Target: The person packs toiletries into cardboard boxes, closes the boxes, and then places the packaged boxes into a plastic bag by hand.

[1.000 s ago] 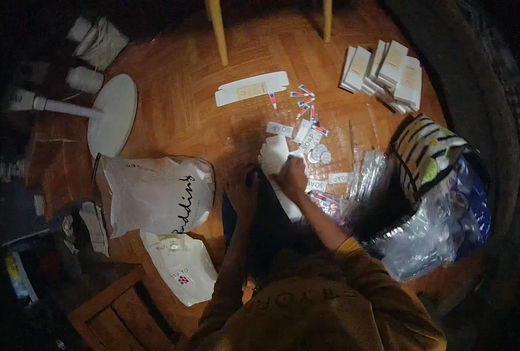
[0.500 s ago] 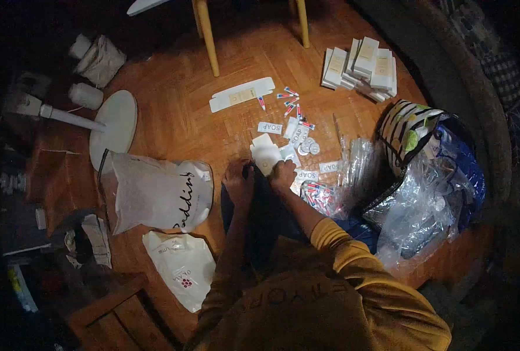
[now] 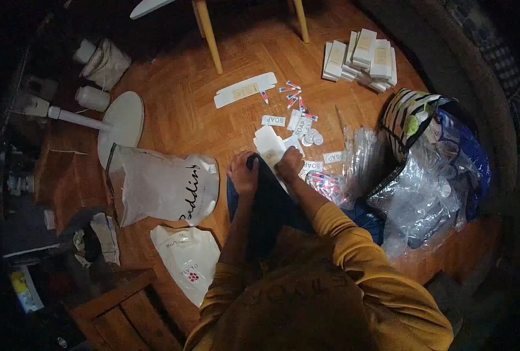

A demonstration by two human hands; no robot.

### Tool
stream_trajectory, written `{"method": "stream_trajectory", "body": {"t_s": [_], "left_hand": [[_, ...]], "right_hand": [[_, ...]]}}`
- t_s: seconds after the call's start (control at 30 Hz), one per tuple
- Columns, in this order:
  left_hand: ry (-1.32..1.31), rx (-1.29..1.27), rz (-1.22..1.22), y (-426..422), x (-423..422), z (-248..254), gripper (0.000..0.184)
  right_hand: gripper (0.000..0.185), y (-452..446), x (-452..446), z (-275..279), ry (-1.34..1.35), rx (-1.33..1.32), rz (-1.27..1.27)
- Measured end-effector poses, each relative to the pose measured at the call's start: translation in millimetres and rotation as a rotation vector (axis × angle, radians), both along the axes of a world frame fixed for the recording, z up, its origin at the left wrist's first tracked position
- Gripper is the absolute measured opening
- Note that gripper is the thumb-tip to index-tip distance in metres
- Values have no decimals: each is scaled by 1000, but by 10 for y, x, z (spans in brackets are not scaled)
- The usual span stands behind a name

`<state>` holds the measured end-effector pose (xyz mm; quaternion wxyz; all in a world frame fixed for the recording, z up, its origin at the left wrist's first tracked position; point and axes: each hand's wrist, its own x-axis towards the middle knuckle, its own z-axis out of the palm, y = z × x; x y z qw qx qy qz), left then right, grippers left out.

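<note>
My right hand (image 3: 290,165) is closed on the edge of a white flat carton (image 3: 268,142), which lies across the floor beside my knee. My left hand (image 3: 243,174) rests at the knee of my dark trousers (image 3: 265,199), fingers curved and somewhat apart, with no object visible in it. Just past the right hand lie small white soap packets (image 3: 313,165), several round white pieces (image 3: 313,138) and a clear bag of small red, white and blue tubes (image 3: 325,183). Loose tubes (image 3: 292,96) and another unfolded carton (image 3: 245,91) lie farther off.
Stacked white boxes (image 3: 365,55) stand at the far right. A striped bag (image 3: 409,114) holding clear plastic is at the right, beside clear sleeves (image 3: 362,161). Left are a bedding bag (image 3: 160,187), a cream bag (image 3: 184,260) and a round white base (image 3: 122,126). Chair legs (image 3: 207,38) rise ahead.
The carton by my right hand now shows more of its length. My left hand has shifted slightly at the knee, and the whole view has moved a little.
</note>
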<state>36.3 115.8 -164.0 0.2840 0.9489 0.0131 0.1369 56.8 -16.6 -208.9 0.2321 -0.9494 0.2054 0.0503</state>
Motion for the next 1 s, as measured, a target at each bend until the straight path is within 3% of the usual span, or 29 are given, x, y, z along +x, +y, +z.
{"method": "stream_trajectory", "body": {"t_s": [0.13,0.17,0.23,0.27,0.33,0.4,0.47,0.53,0.57,0.6,0.63,0.67,0.73,0.8,0.83,1.0], "left_hand": [[-157,-97,112,41,-28,117,34],[-164,-99,118,15,-18,158,34],[-220,-939,168,-114,-101,282,41],[-209,-938,180,-154,-170,306,41],[447,-1172,-231,-264,-224,426,48],[689,-1867,-400,-592,-350,645,51],[764,-1903,-339,-751,-503,913,50],[841,-1941,-263,-774,-621,929,49],[917,-1819,-410,-734,-663,796,42],[986,-1688,-549,-691,-722,565,37],[944,-1680,-488,-879,-908,-642,45],[936,-1680,-480,-884,-961,-597,45],[1018,-1605,-444,-918,-1048,-206,46],[1097,-1534,-406,-984,-1086,420,47],[1136,-1501,-387,-1018,-1103,637,47],[1150,-1422,-446,-1157,-1101,749,52]], "right_hand": [[40,-132,-52,257,181,249,51],[33,-167,-150,341,-66,389,-16],[26,-274,-321,668,-409,738,-54],[26,-338,-424,884,-503,951,-26],[27,-426,-626,1108,-361,1010,-11],[29,-478,-795,1235,-301,1097,-17],[35,-573,-908,1240,-273,1140,-10],[57,-710,-932,1663,-537,403,223],[73,-800,-920,1720,-522,317,347],[73,-874,-910,1779,-518,324,355],[73,-936,-895,1840,-490,394,517],[74,-989,-875,1912,-461,462,680],[63,-1109,-836,2035,-443,532,738],[52,-1275,-807,2080,-382,503,746],[41,-1317,-835,2172,-174,570,566],[25,-1719,-803,2301,-79,669,613]]}}
